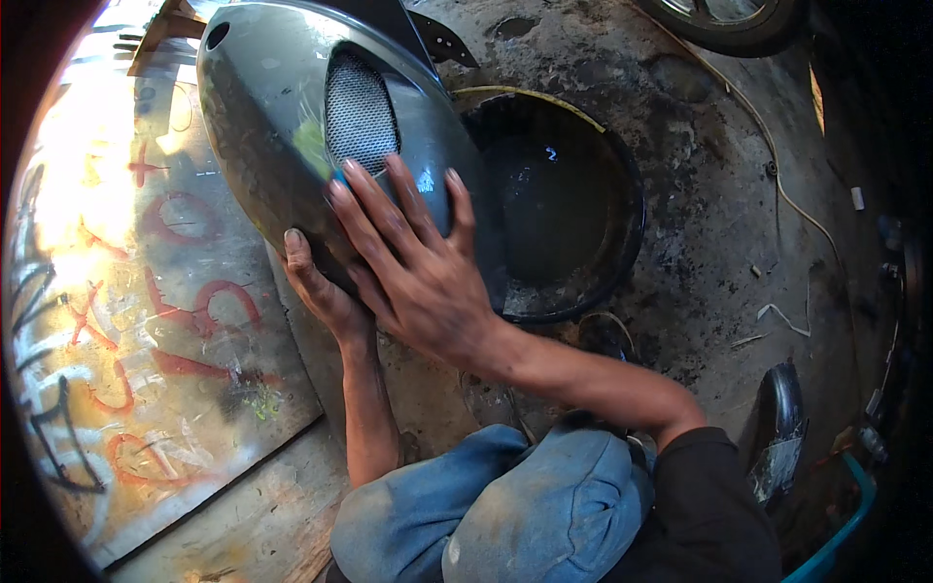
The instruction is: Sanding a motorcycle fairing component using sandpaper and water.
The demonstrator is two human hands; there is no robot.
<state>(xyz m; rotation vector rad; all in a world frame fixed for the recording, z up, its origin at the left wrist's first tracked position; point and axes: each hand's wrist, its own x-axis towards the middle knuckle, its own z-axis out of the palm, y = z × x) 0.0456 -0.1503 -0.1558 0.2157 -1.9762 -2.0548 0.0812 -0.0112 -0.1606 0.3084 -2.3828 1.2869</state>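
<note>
A glossy grey vehicle body panel (270,109), long and rounded, is tilted over the rim of a black basin (633,240). An inset metal mesh grille (361,109) sits in its face, and a round hole shows near its far end. My left hand (324,288) grips the panel's near-left edge, thumb on the outer face and the other fingers hidden. Laid flat over the panel just below the grille is my right hand (430,277), its fingers slightly apart. A small teal sliver shows by its fingertips; whatever lies under the palm is hidden.
Dark water (554,204) stands in the basin. On the left lies a metal sheet (204,350) with red and black painted marks. A wheel (729,29) is at the top right. A thin hose (765,138) crosses the stained concrete floor. A curved black part (780,423) lies at right.
</note>
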